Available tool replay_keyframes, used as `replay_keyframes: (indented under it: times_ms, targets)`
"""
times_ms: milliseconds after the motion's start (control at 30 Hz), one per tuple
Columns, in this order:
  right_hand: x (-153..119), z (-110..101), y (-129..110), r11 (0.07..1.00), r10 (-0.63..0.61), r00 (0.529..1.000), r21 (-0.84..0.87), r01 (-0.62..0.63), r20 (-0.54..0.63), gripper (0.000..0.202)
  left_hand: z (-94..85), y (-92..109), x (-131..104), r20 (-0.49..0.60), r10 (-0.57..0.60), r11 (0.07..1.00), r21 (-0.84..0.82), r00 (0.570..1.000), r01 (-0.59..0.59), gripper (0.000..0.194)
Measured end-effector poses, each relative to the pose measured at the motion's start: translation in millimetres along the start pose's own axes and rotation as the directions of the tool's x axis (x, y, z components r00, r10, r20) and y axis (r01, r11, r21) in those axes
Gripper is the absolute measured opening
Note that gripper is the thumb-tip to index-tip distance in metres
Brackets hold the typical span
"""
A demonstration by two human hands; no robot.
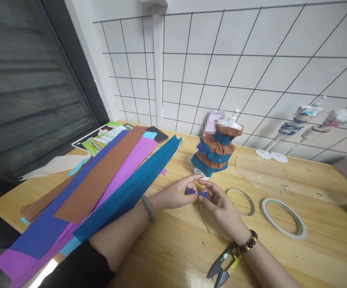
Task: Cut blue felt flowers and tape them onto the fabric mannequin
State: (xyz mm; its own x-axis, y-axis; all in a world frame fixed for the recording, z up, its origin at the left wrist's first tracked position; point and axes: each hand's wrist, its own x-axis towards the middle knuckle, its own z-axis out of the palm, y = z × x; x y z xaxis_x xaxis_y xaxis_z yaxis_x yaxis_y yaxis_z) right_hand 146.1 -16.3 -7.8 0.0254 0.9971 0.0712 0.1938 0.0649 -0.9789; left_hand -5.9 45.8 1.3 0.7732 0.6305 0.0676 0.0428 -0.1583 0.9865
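My left hand [176,194] is closed, with a small crumpled blue-violet paper piece [191,192] pinched between thumb and fingers. Right beside it my right hand [219,204] pinches a similar blue-violet paper piece [204,195]; I cannot tell whether the two pieces are joined. A thin pale strip [204,219] trails below the fingertips onto the table. Just beyond the hands stands a small dress form [218,154] wrapped in ruffled brown and teal paper. Thread snips [226,265] with dark blades and a yellow-green handle lie by my right wrist.
Long crepe paper sheets [101,180] in brown, blue, purple and teal lie at left. A phone [158,135] is behind them. Two tape rolls [284,218] [242,202] lie at right. Farther back are a clear round sheet [260,174] and two small dress forms [293,120] on stands.
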Motion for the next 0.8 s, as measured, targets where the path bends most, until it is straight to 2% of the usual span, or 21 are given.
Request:
replay_keyframes:
  times_ms: [367, 800]
  targets:
    - [-1.3, 3.1, 7.0, 0.995, -0.09, 0.995, -0.056, 0.088, -0.035, 0.034, 8.4, -6.1, 3.1, -0.068, 0.013, 0.996, -0.09, 0.998, -0.019, 0.064]
    - [-3.1, 3.3, 10.0, 0.976, -0.16, 0.986, -0.159, 0.15, -0.051, 0.031, 9.1, -9.8, 5.3, -0.081, -0.041, 0.976, -0.218, 0.996, 0.022, 0.07]
